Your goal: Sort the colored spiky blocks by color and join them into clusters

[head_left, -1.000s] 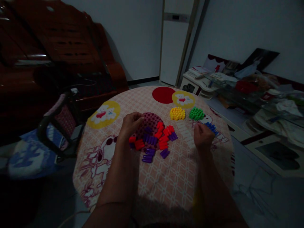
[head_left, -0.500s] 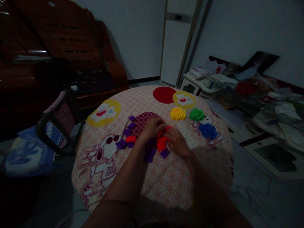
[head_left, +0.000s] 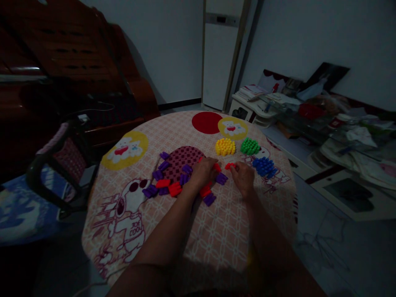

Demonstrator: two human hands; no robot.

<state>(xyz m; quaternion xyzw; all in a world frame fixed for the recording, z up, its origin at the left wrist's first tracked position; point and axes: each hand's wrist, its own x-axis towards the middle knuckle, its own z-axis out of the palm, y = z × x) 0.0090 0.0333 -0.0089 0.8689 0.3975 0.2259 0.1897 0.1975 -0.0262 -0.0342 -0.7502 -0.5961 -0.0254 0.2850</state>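
Note:
My right hand (head_left: pixel 243 176) pinches a small red plastic building block (head_left: pixel 229 166) between thumb and fingers, just above the tablecloth. My left hand (head_left: pixel 202 171) is bent over the pile, its fingers closed on another red block (head_left: pixel 217 167) that they partly cover. Under and beside that hand lie more red blocks (head_left: pixel 205 191). Purple blocks (head_left: pixel 220 178) lie between the two hands and, as loose purple pieces (head_left: pixel 157 175), to the left. A red block (head_left: pixel 175 189) rests left of my left forearm.
Beyond my hands stand grouped yellow blocks (head_left: pixel 225 147), green blocks (head_left: pixel 250 146) and blue blocks (head_left: pixel 265 166). The round table wears a patterned cloth (head_left: pixel 216 235). A folding chair (head_left: pixel 58 165) stands at left, a cluttered cabinet (head_left: pixel 309 161) at right.
My right hand has moved right, away from my left hand, with a red block in its fingers. My left hand stays over the red blocks. The view has shifted slightly.

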